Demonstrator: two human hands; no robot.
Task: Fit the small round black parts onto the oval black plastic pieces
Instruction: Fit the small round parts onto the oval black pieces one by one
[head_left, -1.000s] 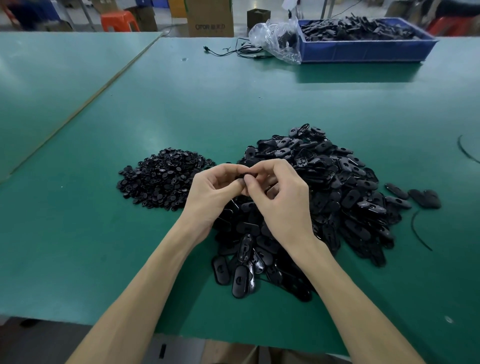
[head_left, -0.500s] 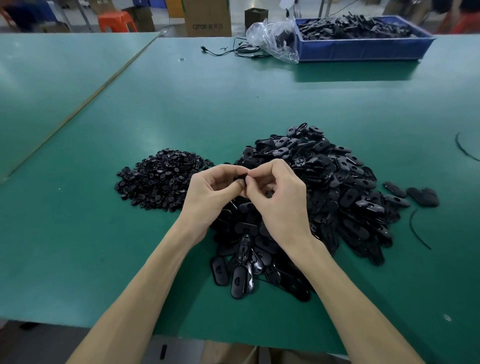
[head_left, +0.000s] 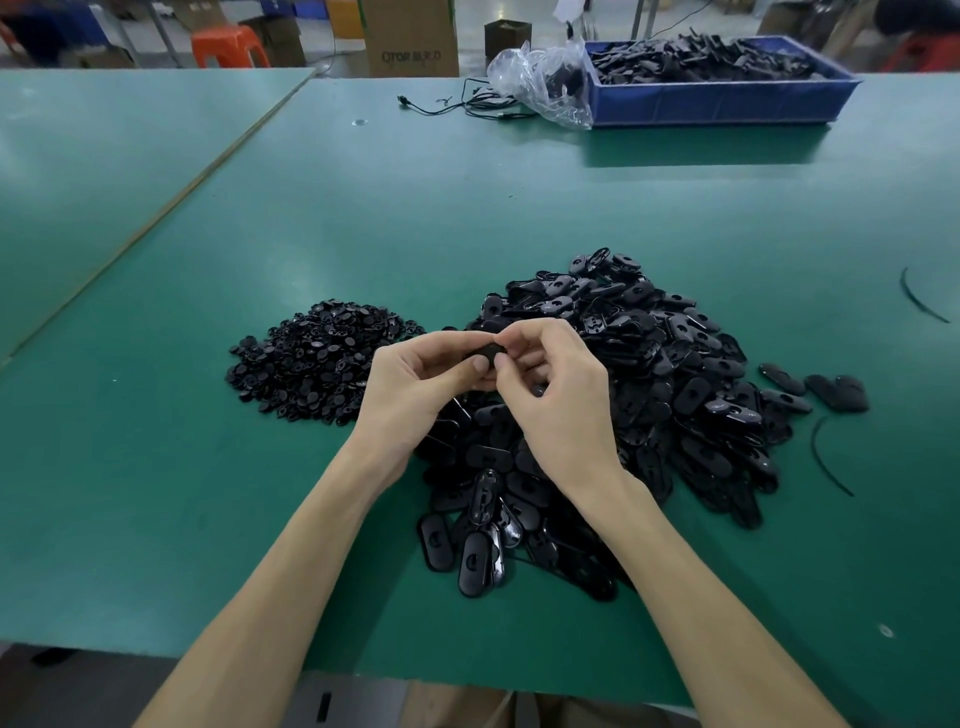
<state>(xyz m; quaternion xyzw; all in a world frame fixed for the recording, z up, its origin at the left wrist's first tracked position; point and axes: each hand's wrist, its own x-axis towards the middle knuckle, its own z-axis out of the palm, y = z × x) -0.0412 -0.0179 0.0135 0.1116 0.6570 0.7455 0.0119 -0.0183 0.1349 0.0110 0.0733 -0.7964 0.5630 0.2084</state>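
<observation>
Two bare hands meet above a green counter (head_left: 363, 218), the left hand (head_left: 415, 384) and the right hand (head_left: 561, 405) both pinching one oval black piece (head_left: 485, 356) between curled fingertips. Fingers cover most of it; only a dark edge shows, and whether a round part sits on it cannot be made out. The exposed edge suggests its long axis runs across from one hand to the other. It is held over the near-left side of a large heap of oval pieces (head_left: 675, 374), whose members point every way. A smaller heap of round black parts (head_left: 317, 358) lies just to the left. A few stray ovals (head_left: 836, 392) and thin black strips (head_left: 826, 457) lie to the right. At the far edge stand a blue tray (head_left: 727, 104) of dark parts, a crumpled clear bag (head_left: 545, 83) and a black cable (head_left: 467, 106).
</observation>
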